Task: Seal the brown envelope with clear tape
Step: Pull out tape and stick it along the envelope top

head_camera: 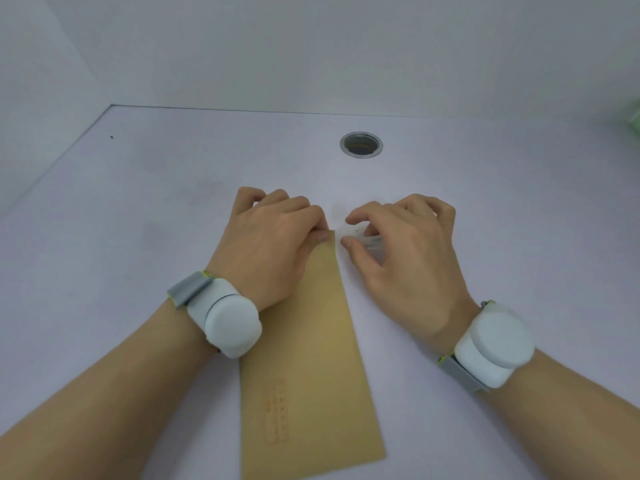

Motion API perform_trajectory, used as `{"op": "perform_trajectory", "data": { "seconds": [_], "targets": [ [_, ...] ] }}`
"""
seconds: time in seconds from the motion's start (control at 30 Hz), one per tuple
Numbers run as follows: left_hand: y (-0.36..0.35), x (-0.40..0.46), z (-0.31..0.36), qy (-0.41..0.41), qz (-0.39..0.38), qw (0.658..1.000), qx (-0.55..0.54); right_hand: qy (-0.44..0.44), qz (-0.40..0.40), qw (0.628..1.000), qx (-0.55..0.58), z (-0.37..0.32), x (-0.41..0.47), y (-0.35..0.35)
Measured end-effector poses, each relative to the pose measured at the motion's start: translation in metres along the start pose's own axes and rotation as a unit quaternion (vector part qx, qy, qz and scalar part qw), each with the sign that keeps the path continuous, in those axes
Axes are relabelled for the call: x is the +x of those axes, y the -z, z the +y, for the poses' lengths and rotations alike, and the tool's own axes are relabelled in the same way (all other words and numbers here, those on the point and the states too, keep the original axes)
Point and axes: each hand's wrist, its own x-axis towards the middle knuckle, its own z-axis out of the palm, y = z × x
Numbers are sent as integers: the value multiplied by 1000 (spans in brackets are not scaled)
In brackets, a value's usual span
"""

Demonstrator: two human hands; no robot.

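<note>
White desk [138, 237], left hand [273, 237] pinching brown envelope [311, 375], right hand [401, 244] gripping clear tape [367, 241]

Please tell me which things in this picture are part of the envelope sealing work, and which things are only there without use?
Part of the job:
- brown envelope, flat on the table
- clear tape, pinched by the right hand beside the envelope's far end
- left hand, resting on the envelope's far end

Only there:
- white table
- round metal-rimmed hole in the table
- white wrist devices
</note>
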Motion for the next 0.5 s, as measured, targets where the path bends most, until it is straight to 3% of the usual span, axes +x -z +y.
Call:
{"op": "perform_trajectory", "data": {
  "seconds": [0.5],
  "targets": [
    [-6,-3,2,-17,-28,999,-39,-31,-15,998,46,3,0,-4]
  ]
}}
